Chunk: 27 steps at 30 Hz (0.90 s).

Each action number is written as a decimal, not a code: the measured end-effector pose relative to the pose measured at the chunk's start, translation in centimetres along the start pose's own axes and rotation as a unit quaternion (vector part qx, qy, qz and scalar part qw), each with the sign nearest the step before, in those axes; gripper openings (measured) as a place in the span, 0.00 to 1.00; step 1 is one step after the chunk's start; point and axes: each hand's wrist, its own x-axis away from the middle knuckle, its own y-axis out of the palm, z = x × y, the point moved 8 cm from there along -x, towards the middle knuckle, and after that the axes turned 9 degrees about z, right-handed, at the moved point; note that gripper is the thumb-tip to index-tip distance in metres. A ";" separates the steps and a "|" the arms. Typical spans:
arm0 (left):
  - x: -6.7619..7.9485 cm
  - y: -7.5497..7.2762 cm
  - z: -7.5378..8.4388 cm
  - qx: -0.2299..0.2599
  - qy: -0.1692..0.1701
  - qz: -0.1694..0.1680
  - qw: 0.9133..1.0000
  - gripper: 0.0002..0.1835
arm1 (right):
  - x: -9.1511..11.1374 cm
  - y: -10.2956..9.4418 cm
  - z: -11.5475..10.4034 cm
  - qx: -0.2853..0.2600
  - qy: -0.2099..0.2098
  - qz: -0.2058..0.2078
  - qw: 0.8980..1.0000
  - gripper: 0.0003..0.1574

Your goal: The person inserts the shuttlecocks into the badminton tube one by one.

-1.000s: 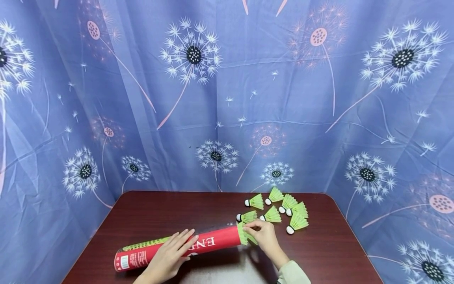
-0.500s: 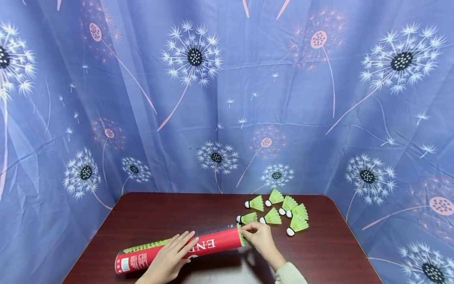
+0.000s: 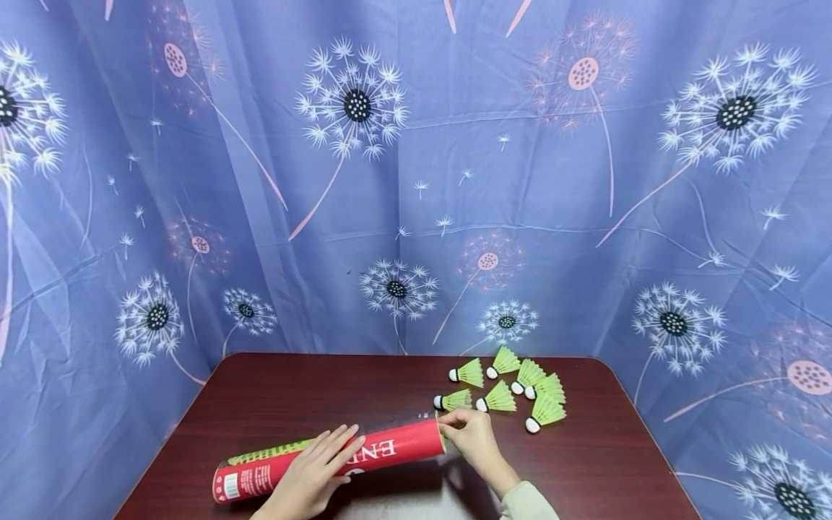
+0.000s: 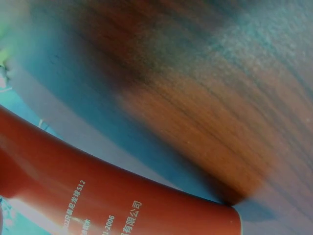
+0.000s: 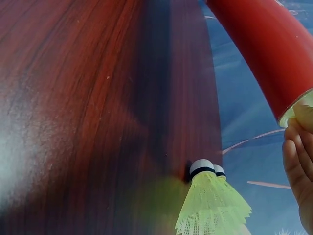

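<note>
A red shuttlecock tube, with a clear strip showing a yellow-green row inside, lies aslant across the near table. My left hand holds it around the middle, fingers over the top and thumb on the near side. At the tube's right mouth, my right hand has thumb and fingertips at the opening, pinching a yellow-green shuttlecock. Only a thin edge of its skirt shows; the rest is hidden inside the tube. In the left wrist view the tube fills the lower part, its end at lower right.
Several yellow-green shuttlecocks with white heads lie on the dark wooden table, behind and right of my right hand; the nearest shuttlecock is at the right of the group. A blue dandelion-print curtain hangs around the table.
The shuttlecock skirt at the tube's mouth has gone inside, pushed leftward by my right hand. My left hand keeps its hold on the tube.
</note>
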 end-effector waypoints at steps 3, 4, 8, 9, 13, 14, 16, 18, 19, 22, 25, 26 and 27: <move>0.0 0.0 0.0 -0.003 -0.001 -0.010 1.000 0.28 | 0.0 -0.3 -0.4 0.001 -0.014 0.006 1.000 0.10; 0.1 0.0 0.0 -0.002 -0.002 -0.016 1.000 0.28 | 0.0 -0.4 -0.4 -0.001 -0.015 0.007 1.000 0.10; 0.3 0.0 -0.3 0.001 -0.007 -0.034 0.999 0.29 | -0.2 -1.4 -0.4 -0.007 -0.029 0.017 0.999 0.10; 0.4 0.0 -0.3 0.000 -0.006 -0.035 0.999 0.29 | -0.3 -1.7 -0.3 -0.008 -0.027 0.020 0.999 0.09; 0.5 -0.2 -0.6 0.000 -0.004 -0.024 1.000 0.28 | -0.9 -3.1 0.8 -0.003 -0.013 0.030 0.999 0.07; 0.5 -0.3 -0.7 0.001 -0.002 -0.018 1.000 0.28 | -0.9 -3.4 1.0 0.000 -0.013 0.032 0.999 0.07; 0.5 -0.4 -0.7 0.001 -0.002 -0.011 1.000 0.27 | -1.1 -3.9 1.6 0.006 -0.004 0.036 0.999 0.06; 0.5 -0.4 -0.7 -0.001 0.002 -0.003 1.000 0.27 | -1.1 -4.4 1.9 0.010 -0.002 0.043 0.999 0.06; 0.5 -0.4 -0.7 -0.002 0.004 0.001 1.000 0.28 | -1.1 -4.6 2.1 0.011 -0.003 0.046 0.999 0.06; 0.4 -0.4 -0.6 -0.002 0.006 0.002 1.000 0.28 | -0.9 -5.1 2.4 0.021 0.003 0.051 0.998 0.05; 0.3 -0.3 -0.6 0.001 0.005 -0.004 1.000 0.28 | -0.7 -5.4 3.0 0.034 0.021 0.046 0.998 0.03; 0.3 -0.4 -0.6 0.000 0.004 -0.006 1.000 0.28 | -0.6 -5.5 3.3 0.040 0.030 0.044 0.998 0.03; 0.3 -0.4 -0.7 0.003 0.001 -0.010 1.000 0.28 | -0.6 -5.6 3.6 0.043 0.042 0.041 0.997 0.02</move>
